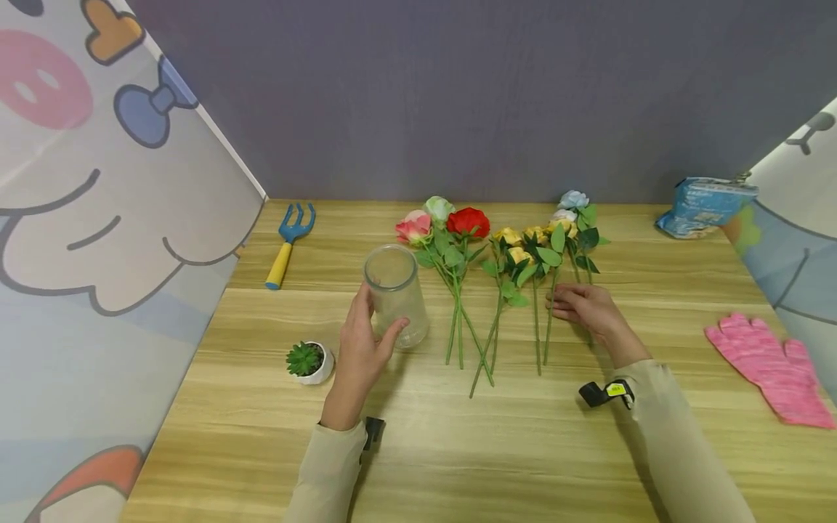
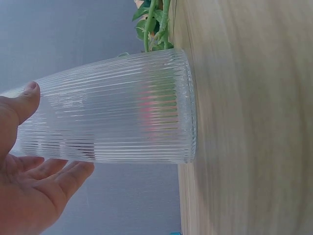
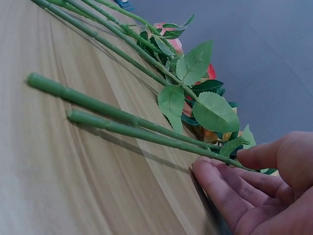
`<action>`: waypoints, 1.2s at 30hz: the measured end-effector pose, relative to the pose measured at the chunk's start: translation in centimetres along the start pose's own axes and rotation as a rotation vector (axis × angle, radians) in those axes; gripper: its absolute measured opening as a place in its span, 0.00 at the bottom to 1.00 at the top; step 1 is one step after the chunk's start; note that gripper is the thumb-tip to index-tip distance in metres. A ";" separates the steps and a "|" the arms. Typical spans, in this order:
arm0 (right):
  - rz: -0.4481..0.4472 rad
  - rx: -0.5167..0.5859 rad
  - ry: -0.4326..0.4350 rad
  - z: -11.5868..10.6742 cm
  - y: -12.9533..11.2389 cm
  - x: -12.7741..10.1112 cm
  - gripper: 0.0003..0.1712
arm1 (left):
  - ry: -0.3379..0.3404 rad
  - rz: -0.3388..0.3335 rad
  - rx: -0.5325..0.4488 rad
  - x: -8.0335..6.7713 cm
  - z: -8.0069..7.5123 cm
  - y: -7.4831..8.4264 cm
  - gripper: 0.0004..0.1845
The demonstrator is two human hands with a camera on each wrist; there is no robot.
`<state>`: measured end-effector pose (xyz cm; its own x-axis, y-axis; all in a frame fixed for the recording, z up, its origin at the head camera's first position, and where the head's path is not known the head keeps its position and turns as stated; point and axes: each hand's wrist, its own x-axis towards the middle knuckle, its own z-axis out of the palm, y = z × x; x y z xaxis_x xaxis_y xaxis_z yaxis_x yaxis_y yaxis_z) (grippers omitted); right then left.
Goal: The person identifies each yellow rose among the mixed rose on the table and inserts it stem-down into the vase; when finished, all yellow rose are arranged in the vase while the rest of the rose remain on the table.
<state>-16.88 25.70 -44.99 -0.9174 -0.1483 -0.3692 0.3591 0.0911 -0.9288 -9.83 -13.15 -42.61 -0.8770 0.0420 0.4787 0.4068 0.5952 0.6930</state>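
A clear ribbed glass vase stands near the middle of the table, with the left hand holding it from the left side. In the left wrist view, the thumb lies on one side of the vase and the fingers on the other. At the right, the right hand has its thumb and fingers around one green rose stem. The right wrist view shows this stem running between thumb and fingertips; the hand hides its far part. Yellow roses lie beside it.
Red, pink and pale green roses lie right of the vase. A blue rose lies farther back. Left are a small potted succulent and a hand fork; right, a pink glove and a blue bag.
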 end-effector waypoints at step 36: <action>-0.060 0.197 0.058 0.7 0.2 0.1 0.33 | 0.007 0.015 0.002 0.0 0.0 -0.3 0.46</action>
<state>-16.79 24.99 -45.29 -0.9445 -0.0897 -0.3160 0.3248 -0.1111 -0.9392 -9.92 -13.31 -42.80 -0.8691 0.0447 0.4926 0.4188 0.5966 0.6846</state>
